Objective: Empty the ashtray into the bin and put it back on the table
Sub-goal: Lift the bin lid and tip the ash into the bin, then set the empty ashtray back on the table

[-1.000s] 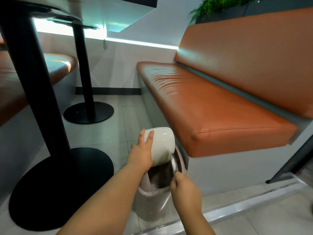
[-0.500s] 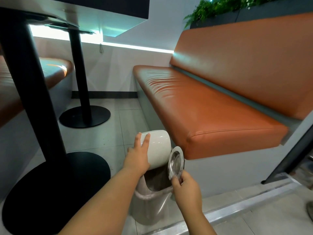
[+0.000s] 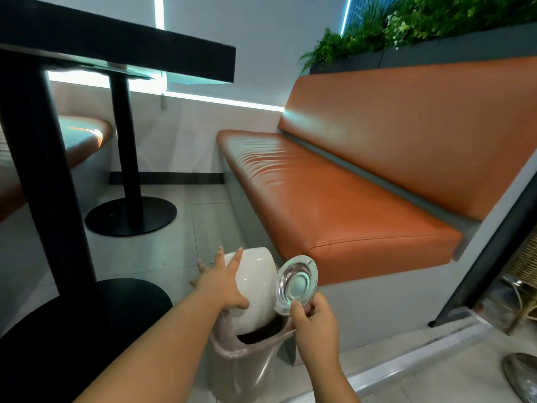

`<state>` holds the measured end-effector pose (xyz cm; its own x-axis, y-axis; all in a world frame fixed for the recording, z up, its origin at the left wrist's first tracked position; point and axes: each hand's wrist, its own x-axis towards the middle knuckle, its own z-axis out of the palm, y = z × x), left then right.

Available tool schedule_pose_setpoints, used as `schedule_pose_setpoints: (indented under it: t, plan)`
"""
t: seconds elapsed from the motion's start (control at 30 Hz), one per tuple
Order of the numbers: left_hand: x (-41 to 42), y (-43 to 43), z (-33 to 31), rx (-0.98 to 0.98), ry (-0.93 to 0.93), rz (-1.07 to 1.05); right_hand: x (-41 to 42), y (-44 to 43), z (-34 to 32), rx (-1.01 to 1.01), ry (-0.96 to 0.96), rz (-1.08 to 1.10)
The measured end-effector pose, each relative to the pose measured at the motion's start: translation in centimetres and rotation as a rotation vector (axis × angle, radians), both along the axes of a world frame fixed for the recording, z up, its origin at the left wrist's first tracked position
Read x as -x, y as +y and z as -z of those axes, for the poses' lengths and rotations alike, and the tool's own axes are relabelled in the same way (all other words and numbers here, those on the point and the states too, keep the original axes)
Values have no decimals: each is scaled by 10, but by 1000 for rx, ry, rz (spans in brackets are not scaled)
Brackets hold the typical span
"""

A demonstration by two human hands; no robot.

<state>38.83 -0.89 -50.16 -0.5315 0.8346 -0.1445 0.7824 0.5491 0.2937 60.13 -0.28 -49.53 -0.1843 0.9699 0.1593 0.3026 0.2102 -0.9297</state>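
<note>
A round shiny metal ashtray [image 3: 296, 280] is held tilted on edge, its hollow facing me, just above the right rim of the bin. My right hand [image 3: 315, 324] pinches its lower rim. The bin [image 3: 244, 370] is a small pinkish-grey plastic one on the floor by the bench. Its white swing lid [image 3: 255, 289] is tipped up, and my left hand [image 3: 220, 283] lies flat against it with fingers spread. A dark gap shows under the lid. The black table [image 3: 122, 50] juts in at upper left.
An orange padded bench [image 3: 334, 205] runs along the right, its corner just above the bin. Black table posts with round bases [image 3: 130, 216] stand on the tiled floor at left. Green plants [image 3: 406, 24] sit behind the bench back. A wicker chair [image 3: 523, 274] stands at far right.
My right hand has lifted the ashtray up out of the bin mouth and turned its hollow toward me. My left hand has stayed on the lid. The view has risen, showing the table edge.
</note>
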Motion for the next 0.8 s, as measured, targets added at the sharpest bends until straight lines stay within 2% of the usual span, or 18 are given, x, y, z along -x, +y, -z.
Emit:
schedule_pose_setpoints:
  t: [0.1,0.17,0.3,0.37,0.43,0.53,0.67,0.7,0.8]
  plan:
    - [8,0,-8,104,-116,-47,3,0,-12,30,64,-34]
    - [14,2,-15,81,-206,-120,7,-2,-19,58,113,-56]
    - [1,14,-44,-189,-255,-130,15,-3,-28,90,203,-83]
    - [-15,19,-63,-323,-471,-96,20,0,-31,105,238,-94]
    - [-31,22,-79,-351,-657,-85,25,5,-39,134,301,-89]
    - [-51,35,-103,-489,-698,-151,27,27,-58,194,458,2]
    - [-94,62,-170,-703,-760,-268,15,71,-113,209,577,187]
    - [-108,65,-191,-735,-817,-301,10,80,-133,203,567,228]
    - [-140,63,-263,-879,-1139,-400,-6,98,-204,166,550,314]
